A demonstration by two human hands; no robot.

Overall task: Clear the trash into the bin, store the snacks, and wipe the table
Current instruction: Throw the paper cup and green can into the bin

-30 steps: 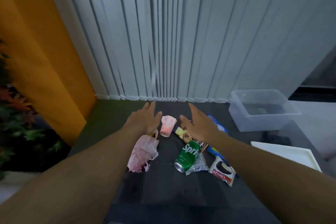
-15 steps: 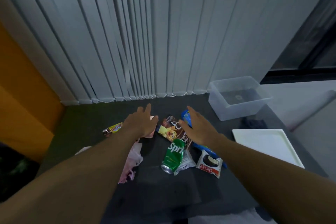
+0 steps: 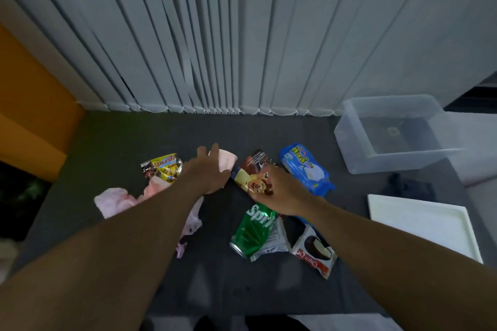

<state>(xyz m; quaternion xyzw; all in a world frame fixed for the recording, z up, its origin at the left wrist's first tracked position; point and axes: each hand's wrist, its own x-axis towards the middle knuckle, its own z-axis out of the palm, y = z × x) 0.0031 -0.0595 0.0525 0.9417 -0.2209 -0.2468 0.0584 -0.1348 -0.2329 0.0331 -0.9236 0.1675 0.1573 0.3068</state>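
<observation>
While the left hand (image 3: 208,173) reaches with fingers loosely spread over a pink cup (image 3: 227,159), the right hand (image 3: 279,191) pinches the brown snack wrapper (image 3: 251,173) on the dark tabletop (image 3: 121,142), just above the green Sprite can (image 3: 254,231).

We see grey vertical blinds (image 3: 242,35) across the whole back of the view, slats hanging down to the far edge of the dark grey table (image 3: 129,142); near the middle the slats bunch tighter and overlap. Left of the blinds, an orange wall (image 3: 29,105) runs along the table's left side. Below that wall, off the table's left edge, it's dark, with faint foliage (image 3: 32,191), too dim to tell more. Right of the blinds, a dark window strip (image 3: 478,97) with a pale sill or ledge (image 3: 476,142) under it. Lighting is low and cool overall, no visible lamp.
</observation>
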